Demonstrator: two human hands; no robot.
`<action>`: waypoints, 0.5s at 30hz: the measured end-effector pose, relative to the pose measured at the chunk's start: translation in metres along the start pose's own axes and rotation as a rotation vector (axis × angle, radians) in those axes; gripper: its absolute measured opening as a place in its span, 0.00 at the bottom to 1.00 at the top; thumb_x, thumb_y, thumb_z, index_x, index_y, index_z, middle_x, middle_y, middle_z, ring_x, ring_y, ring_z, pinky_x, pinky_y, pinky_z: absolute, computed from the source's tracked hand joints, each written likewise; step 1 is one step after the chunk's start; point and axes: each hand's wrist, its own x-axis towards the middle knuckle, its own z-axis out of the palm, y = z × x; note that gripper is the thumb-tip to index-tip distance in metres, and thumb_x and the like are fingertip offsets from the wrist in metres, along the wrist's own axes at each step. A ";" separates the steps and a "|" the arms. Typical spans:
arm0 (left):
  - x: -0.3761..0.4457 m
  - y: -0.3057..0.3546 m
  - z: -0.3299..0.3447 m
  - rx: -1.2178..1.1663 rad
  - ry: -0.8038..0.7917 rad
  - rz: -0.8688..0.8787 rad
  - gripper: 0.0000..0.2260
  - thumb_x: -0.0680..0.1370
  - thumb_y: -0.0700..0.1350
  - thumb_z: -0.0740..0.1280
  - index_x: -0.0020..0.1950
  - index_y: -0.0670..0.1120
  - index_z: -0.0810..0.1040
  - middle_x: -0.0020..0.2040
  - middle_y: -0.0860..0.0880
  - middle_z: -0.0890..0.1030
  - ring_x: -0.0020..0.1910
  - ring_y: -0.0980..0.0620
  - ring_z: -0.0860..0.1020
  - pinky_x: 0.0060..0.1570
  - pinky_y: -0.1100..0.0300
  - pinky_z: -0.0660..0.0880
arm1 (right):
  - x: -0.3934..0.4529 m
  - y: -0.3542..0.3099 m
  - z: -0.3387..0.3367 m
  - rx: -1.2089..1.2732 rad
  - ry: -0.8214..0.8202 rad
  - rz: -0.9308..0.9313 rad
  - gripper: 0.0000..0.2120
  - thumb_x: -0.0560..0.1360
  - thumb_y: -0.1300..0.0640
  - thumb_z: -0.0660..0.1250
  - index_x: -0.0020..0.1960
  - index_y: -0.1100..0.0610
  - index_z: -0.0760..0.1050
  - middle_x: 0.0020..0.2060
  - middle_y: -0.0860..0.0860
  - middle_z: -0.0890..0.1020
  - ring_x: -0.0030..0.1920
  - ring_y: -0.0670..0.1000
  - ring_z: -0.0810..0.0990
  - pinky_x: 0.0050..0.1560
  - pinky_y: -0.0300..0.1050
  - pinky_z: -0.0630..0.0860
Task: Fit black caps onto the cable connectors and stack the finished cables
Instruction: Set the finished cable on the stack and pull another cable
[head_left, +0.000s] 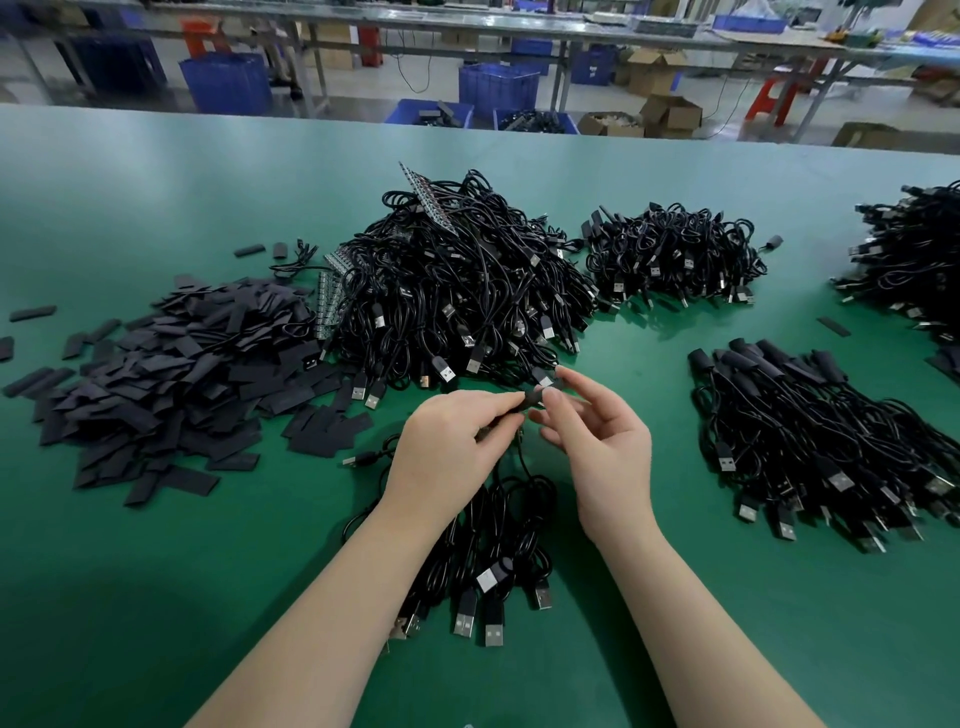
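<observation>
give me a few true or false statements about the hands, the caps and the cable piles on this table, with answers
1. Both hands pinch one black cap between them. True.
2. The loose cap pile lies to the person's right. False: it lies to the left.
3. The left hand rests flat on the green table. False: it is raised, gripping the cap.
4. A small bundle of cables lies between the forearms. True.
5. The right hand holds scissors. False: it only pinches the cap.
</observation>
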 end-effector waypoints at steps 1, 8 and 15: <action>0.000 0.000 0.000 -0.004 -0.010 0.009 0.10 0.74 0.41 0.73 0.55 0.46 0.85 0.49 0.53 0.85 0.49 0.56 0.82 0.51 0.53 0.79 | 0.000 -0.001 0.000 -0.006 0.011 -0.019 0.11 0.75 0.59 0.73 0.56 0.48 0.81 0.44 0.51 0.87 0.46 0.50 0.87 0.43 0.35 0.79; -0.001 0.000 -0.001 -0.048 0.001 -0.024 0.10 0.74 0.41 0.74 0.55 0.46 0.85 0.49 0.51 0.86 0.50 0.56 0.82 0.53 0.57 0.78 | -0.001 0.005 0.000 -0.222 0.014 -0.115 0.15 0.76 0.58 0.72 0.57 0.41 0.79 0.42 0.45 0.87 0.45 0.52 0.86 0.50 0.45 0.83; 0.000 -0.002 0.000 -0.077 0.025 -0.065 0.10 0.74 0.41 0.74 0.55 0.47 0.85 0.49 0.52 0.86 0.49 0.59 0.81 0.53 0.61 0.77 | -0.002 0.007 0.000 -0.246 0.004 -0.112 0.17 0.77 0.56 0.71 0.61 0.39 0.77 0.42 0.45 0.87 0.47 0.47 0.86 0.50 0.39 0.81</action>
